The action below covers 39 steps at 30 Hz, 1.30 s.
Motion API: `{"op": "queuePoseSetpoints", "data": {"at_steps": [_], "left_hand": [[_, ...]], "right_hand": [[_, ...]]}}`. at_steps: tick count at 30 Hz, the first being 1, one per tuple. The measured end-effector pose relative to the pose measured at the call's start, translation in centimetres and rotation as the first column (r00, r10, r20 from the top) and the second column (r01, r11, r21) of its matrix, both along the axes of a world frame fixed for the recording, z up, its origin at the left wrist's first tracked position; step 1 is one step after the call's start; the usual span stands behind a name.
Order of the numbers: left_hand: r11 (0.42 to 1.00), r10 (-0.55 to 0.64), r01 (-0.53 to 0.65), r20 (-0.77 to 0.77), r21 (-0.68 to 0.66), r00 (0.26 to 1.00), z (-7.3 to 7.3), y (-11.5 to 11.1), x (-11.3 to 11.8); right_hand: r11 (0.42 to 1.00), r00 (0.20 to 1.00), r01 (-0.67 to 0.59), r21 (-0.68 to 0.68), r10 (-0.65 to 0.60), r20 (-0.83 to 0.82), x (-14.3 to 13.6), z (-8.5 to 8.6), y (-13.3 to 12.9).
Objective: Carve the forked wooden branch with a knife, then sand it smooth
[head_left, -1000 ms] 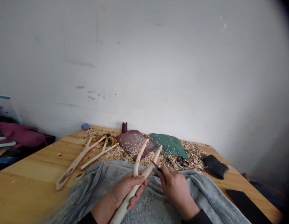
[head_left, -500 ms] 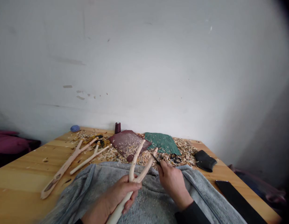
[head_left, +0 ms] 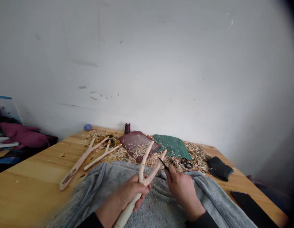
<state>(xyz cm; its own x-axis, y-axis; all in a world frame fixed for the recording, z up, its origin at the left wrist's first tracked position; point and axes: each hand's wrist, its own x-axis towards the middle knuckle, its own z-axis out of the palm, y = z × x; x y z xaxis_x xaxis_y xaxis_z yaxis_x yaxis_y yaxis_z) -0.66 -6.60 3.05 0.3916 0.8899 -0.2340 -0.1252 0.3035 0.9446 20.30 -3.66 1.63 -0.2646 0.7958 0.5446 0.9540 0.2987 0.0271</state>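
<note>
At six o'clock from the fork of the pale forked stick (head_left: pixel 142 166), a grey cloth (head_left: pixel 158 205) is spreading beneath both hands. The left hand (head_left: pixel 134 191) is gripping the stick, fingers closing around it just below the fork. At four o'clock, the right hand (head_left: pixel 181 188) is clasping a dark knife (head_left: pixel 164 163), its fingers curling shut; the blade is pointing at the right prong, contact being unclear. A black phone (head_left: pixel 252 207) is lying beyond, toward four. Two other forked sticks, one larger (head_left: pixel 78 164), one smaller (head_left: pixel 99 157), are resting at ten. Wood shavings (head_left: pixel 196 155) are scattering around a maroon sheet (head_left: pixel 134 142) at twelve and a green sheet (head_left: pixel 172 146) at one. Farther, a dark spool (head_left: pixel 127 128) is standing upright toward eleven.
</note>
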Motion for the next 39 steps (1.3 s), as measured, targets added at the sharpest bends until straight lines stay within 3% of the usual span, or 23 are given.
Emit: {"op": "queuePoseSetpoints", "data": {"at_steps": [3,7,14,18,24,26,32,34,39], "left_hand": [[0.999,0.045,-0.044,-0.014,0.015,0.999,-0.3,0.2,-0.4],[0.999,0.034,-0.032,-0.033,0.038,0.999,-0.7,0.5,-0.6],[0.999,-0.025,0.025,-0.032,0.021,0.999,-0.8,0.5,-0.3],[1.000,0.013,-0.012,-0.053,0.026,0.998,-0.7,0.4,-0.4],[0.996,0.071,-0.070,-0.018,0.053,0.997,-1.0,0.8,-0.6],[0.998,0.052,-0.051,-0.025,0.043,0.998,-1.0,0.8,-0.6],[0.999,-0.032,0.032,-0.033,0.009,0.999,-0.8,0.5,-0.4],[1.000,-0.024,0.024,-0.039,0.002,0.999,-0.8,0.5,-0.3],[0.996,0.080,-0.077,-0.069,0.049,0.994,-1.1,0.7,-0.3]], "right_hand": [[0.993,0.992,-0.120,-0.013,0.120,0.039,-1.1,-0.5,-0.7],[0.988,0.988,-0.153,-0.017,0.153,0.021,-1.7,-0.7,-1.1],[0.998,0.998,0.068,0.011,-0.068,0.008,0.0,0.0,0.1],[0.995,0.995,-0.098,-0.017,0.098,0.033,-1.1,-0.3,-0.8],[0.943,0.948,-0.310,-0.120,0.316,0.036,-2.8,-0.5,-2.3],[0.955,0.960,-0.273,-0.114,0.278,0.023,-2.3,-0.4,-1.9],[0.998,0.998,0.052,-0.019,-0.053,-0.018,0.4,0.3,0.3],[1.000,1.000,-0.001,-0.012,0.000,-0.024,0.2,0.2,0.1],[0.956,0.959,-0.278,-0.091,0.282,0.023,-2.3,-0.4,-2.0]]}}
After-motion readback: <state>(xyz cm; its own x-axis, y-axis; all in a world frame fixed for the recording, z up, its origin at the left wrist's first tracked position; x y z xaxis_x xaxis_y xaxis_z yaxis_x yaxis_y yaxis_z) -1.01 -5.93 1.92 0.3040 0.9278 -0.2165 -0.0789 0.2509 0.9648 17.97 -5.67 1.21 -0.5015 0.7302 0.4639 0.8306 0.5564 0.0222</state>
